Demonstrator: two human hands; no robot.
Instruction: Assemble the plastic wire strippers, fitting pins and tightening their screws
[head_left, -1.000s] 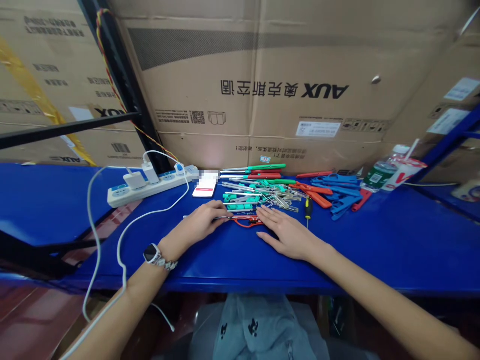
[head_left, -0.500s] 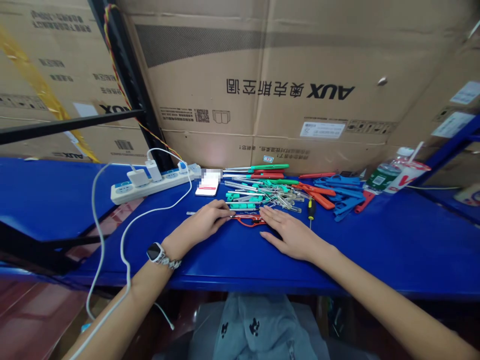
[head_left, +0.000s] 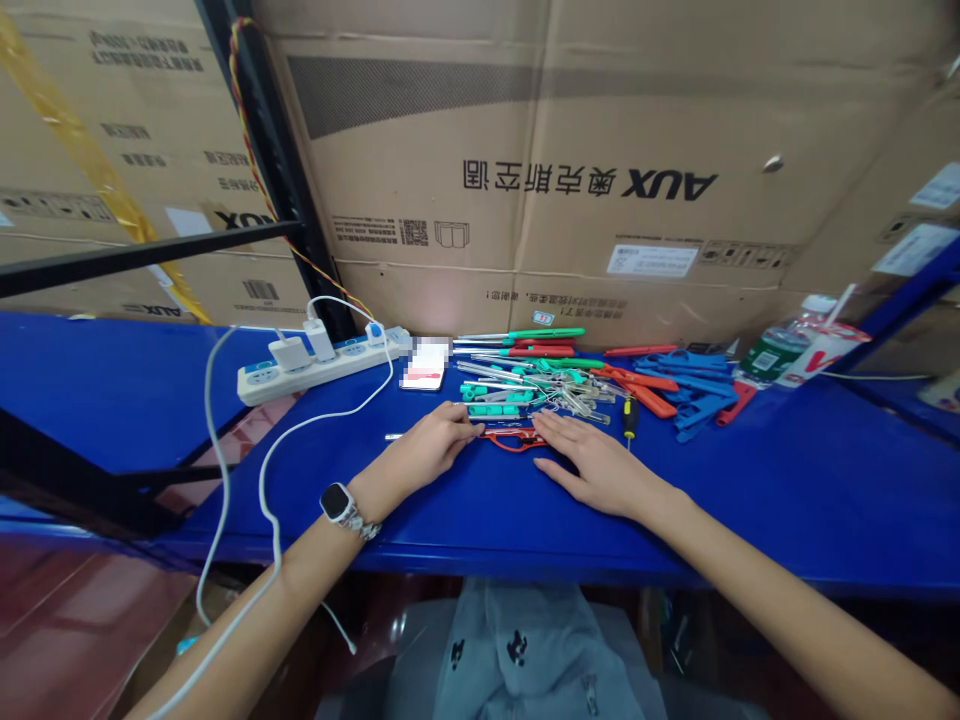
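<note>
A red stick-lighter casing [head_left: 513, 441] with a trigger loop lies on the blue table between my hands. My left hand [head_left: 439, 440], fingers closed, pinches its front end, and a thin metal tip [head_left: 393, 436] shows left of that hand. My right hand [head_left: 596, 460] lies with fingers stretched out and flat over the casing's other end, hiding it. Just behind are green lighter parts [head_left: 493, 410] and a heap of clear plastic pieces [head_left: 570, 393]. A yellow and black screwdriver [head_left: 630, 418] lies right of my right hand.
A white power strip [head_left: 289, 378] with plugs and a trailing white cable [head_left: 264, 480] stands at left, near a phone [head_left: 425, 365]. Blue casings [head_left: 694, 385], orange casings [head_left: 649, 390], a bottle [head_left: 772, 350] and a cup [head_left: 821, 350] are at right. Cardboard boxes [head_left: 585, 120] form the back.
The whole view has shifted slightly to the right. Both hands keep almost the same place on the red stick-lighter casing.
</note>
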